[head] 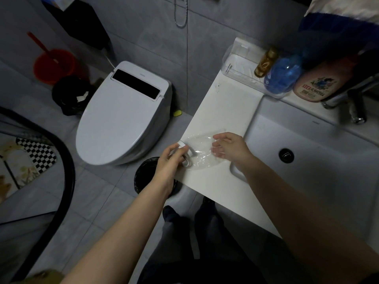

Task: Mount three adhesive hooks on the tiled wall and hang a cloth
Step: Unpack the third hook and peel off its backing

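Beside the sink basin (307, 160), the left hand (170, 160) is pinching a hook (185, 154) while the right hand (229, 148), fingers released, is resting on clear packaging (201, 152) lying on the bench (225, 111).

The counter (223, 111) and toilet (114, 124) are white, the toilet with a black panel (136, 85) on top. Wall tiles (147, 37) and floor (98, 193) are grey. A red bucket (53, 65) stands by a black bin (70, 95). The mat (35, 152) has a black-and-white check edge. One bottle (282, 77) is blue, one (265, 62) amber, one (314, 85) pink. The bag (202, 152) is clear.
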